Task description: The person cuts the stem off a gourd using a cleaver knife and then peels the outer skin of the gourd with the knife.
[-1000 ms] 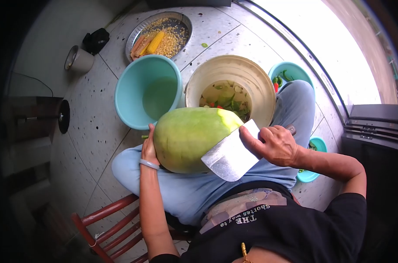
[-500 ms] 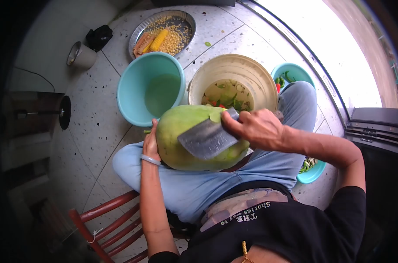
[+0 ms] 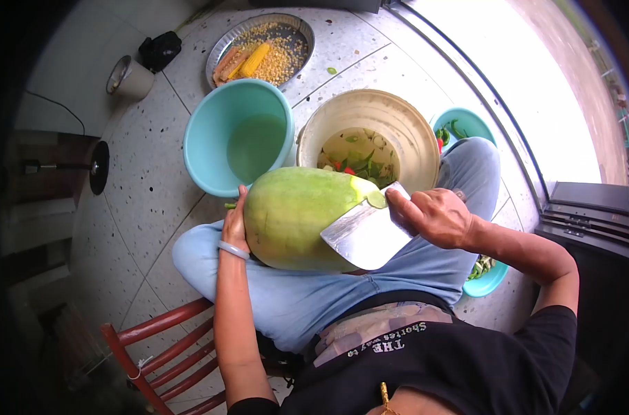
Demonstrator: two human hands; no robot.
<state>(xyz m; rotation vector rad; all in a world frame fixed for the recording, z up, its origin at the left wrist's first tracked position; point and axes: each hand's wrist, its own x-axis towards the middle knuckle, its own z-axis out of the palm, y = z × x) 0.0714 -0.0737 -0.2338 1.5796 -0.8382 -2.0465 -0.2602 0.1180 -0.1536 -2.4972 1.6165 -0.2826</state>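
Honestly, decent setup: green melon (image 3: 294,221) across the lap (image 3: 297,297), left hand (image 3: 237,227) cupped open against its 9 o'clock end, right hand (image 3: 440,217) wrapped round a cleaver (image 3: 370,238) by 3 o'clock. I'd keep strokes shallow, fingers well back.

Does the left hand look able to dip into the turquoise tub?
Probably yes: the left hand is near the rim of the open turquoise tub, though it would likely have to let go of the green gourd.
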